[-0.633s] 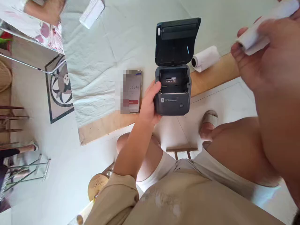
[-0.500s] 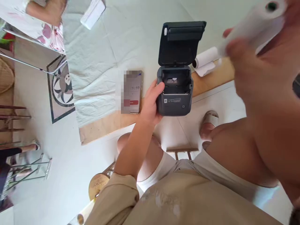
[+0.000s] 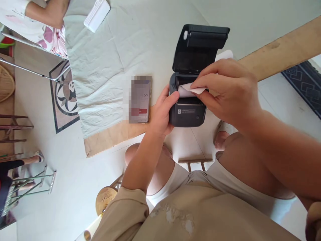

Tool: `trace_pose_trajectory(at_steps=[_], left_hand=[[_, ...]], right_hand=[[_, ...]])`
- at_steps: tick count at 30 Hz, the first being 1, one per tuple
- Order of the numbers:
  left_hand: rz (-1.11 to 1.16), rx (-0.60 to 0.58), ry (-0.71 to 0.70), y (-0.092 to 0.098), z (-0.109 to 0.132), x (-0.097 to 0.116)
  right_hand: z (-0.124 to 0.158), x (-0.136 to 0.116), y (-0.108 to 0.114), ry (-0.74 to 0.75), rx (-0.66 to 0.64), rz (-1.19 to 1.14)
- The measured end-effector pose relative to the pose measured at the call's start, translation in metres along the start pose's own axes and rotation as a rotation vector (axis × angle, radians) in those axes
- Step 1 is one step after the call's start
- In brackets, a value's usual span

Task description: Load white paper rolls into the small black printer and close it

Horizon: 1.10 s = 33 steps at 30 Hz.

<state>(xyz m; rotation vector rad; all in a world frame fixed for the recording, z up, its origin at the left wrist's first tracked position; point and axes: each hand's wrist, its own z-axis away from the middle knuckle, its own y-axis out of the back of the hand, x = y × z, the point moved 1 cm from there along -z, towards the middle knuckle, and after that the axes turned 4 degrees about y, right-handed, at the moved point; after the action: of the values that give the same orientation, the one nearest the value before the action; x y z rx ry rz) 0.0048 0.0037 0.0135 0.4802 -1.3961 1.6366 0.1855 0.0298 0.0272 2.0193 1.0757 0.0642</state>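
A small black printer [image 3: 188, 114] with its lid [image 3: 198, 50] swung up stands at the near edge of a low wooden table [image 3: 281, 53]. My left hand [image 3: 162, 112] grips the printer's left side, thumb on its top edge. My right hand [image 3: 227, 92] is over the open bay, fingers pinched on a white paper roll [image 3: 187, 89] that sits in the bay. A second white roll [image 3: 224, 54] shows just behind my right hand.
A phone [image 3: 140, 99] with a lit screen lies left of the printer on a pale cloth [image 3: 107, 60]. A white box [image 3: 97, 14] rests at the cloth's far edge. Another person's arm [image 3: 47, 11] is at top left. My knees and a stool are below.
My right hand came down from the upper right with the paper roll and now holds it in the printer's bay. My left hand stayed on the printer.
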Motion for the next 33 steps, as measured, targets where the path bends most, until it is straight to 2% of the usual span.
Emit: trace_pose_trajectory(at_steps=[4,7,9,12,14,16,18,20,23,26,28,33], left_hand=[[0.054,0.008,-0.038,0.000,0.000,0.001],[0.038,-0.004,-0.070,0.001,0.001,0.001],[0.010,0.000,-0.083,0.003,0.002,0.001],[-0.039,-0.001,-0.096,0.007,0.003,-0.001],[-0.073,-0.027,-0.098,0.012,0.002,-0.003],[-0.109,-0.061,-0.099,0.016,0.000,-0.005],[-0.138,-0.083,-0.098,0.020,-0.001,-0.005],[-0.149,-0.087,-0.094,0.020,-0.001,-0.006],[-0.115,-0.042,-0.111,0.014,0.000,-0.006],[-0.054,0.045,-0.126,0.005,0.002,-0.004],[-0.012,0.078,-0.109,-0.002,0.005,-0.001],[0.028,0.127,-0.103,-0.009,0.007,0.002]], right_hand=[[0.004,-0.015,0.001,0.113,0.083,-0.015],[0.006,-0.027,-0.002,0.230,0.060,-0.026],[0.005,-0.030,-0.002,0.250,0.064,-0.096],[0.001,-0.023,0.007,0.112,0.173,-0.207],[-0.003,-0.014,0.015,-0.090,0.264,-0.223],[-0.005,-0.004,0.021,-0.268,0.286,-0.278],[-0.007,0.001,0.022,-0.366,0.235,-0.396],[-0.007,0.003,0.021,-0.381,0.202,-0.489],[-0.005,0.001,0.015,-0.322,0.149,-0.485],[-0.001,-0.003,0.010,-0.215,0.009,-0.431],[0.001,-0.003,0.007,-0.203,-0.079,-0.434],[0.008,0.003,-0.005,-0.383,-0.223,-0.617]])
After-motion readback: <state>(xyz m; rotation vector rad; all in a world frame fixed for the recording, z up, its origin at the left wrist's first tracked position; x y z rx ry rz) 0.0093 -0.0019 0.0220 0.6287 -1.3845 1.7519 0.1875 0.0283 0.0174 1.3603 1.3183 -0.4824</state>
